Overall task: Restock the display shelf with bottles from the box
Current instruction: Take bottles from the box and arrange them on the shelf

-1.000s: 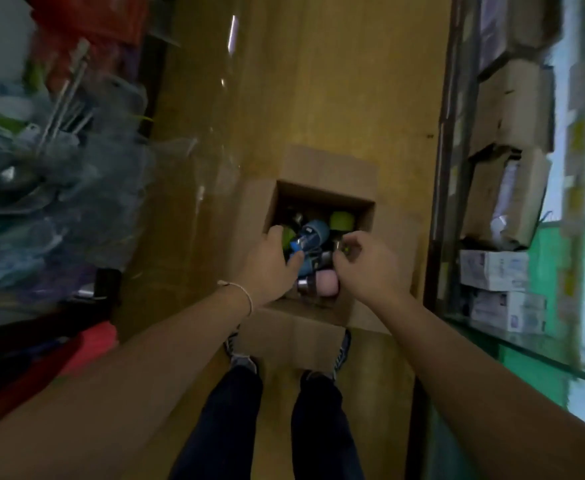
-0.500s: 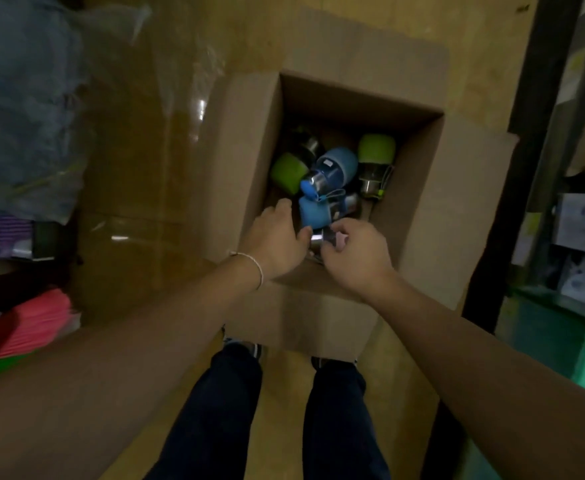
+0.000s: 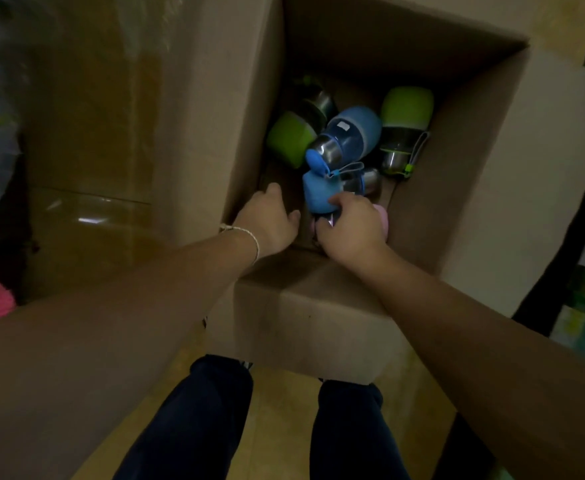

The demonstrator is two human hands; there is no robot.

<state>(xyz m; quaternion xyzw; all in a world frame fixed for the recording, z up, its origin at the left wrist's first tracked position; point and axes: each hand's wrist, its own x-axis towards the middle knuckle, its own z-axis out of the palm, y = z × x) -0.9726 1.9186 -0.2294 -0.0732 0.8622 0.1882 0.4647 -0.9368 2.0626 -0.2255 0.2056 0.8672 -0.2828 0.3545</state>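
open cardboard box (image 3: 318, 323) on the floor (image 3: 277, 427), flaps folded out, just ahead of the person's legs (image 3: 194, 427). both hands reach inside at the near wall. right hand (image 3: 351, 228): fingers curled round a pink bottle (image 3: 383, 216), gripping it; pink shows on either side of the hand. fingertips touch a blue bottle (image 3: 317, 194) lying just beyond. left hand (image 3: 268, 220): beside the box's left wall, fingers loosely extended, thumb out, nothing seen in it; thin bracelet (image 3: 251, 239) on the wrist. hands near each other, not touching. deeper in the box: second blue bottle (image 3: 353, 131), tilted, steel collar toward the first; left green bottle (image 3: 289, 140) beside it; right green bottle (image 3: 407, 107) at the far side, with a wrist strap. bottles lie jumbled, none upright. interior dim.
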